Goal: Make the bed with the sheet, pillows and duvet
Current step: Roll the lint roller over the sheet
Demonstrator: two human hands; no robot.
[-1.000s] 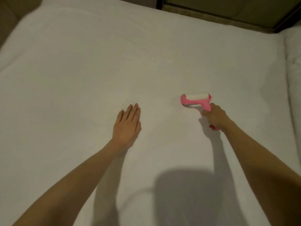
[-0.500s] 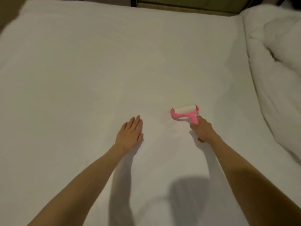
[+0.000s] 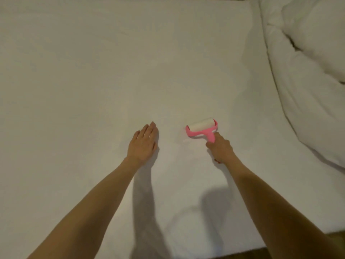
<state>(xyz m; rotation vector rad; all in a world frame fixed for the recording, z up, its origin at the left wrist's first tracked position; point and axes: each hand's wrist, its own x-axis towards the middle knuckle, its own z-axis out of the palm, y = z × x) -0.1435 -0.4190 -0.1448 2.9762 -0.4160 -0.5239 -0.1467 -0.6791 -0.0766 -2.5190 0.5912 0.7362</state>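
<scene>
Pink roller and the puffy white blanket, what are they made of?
Pink roller: looks like smooth moulded plastic, evenly coloured; its white drum is probably matte sticky paper. Puffy blanket: soft matte fabric, likely stuffed, judging by its plump folds.

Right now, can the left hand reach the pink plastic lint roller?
Probably yes: only bare white sheet lies between the left hand and the lint roller, though the right hand grips it.

The white sheet [image 3: 93, 71] lies spread flat and smooth, filling nearly the whole view, with only faint ripples showing toward its right side and near edge. Over on the right, the white duvet [image 3: 308, 81] sits bunched in thick, puffy folds, running from the far corner down along the sheet's right side.
</scene>
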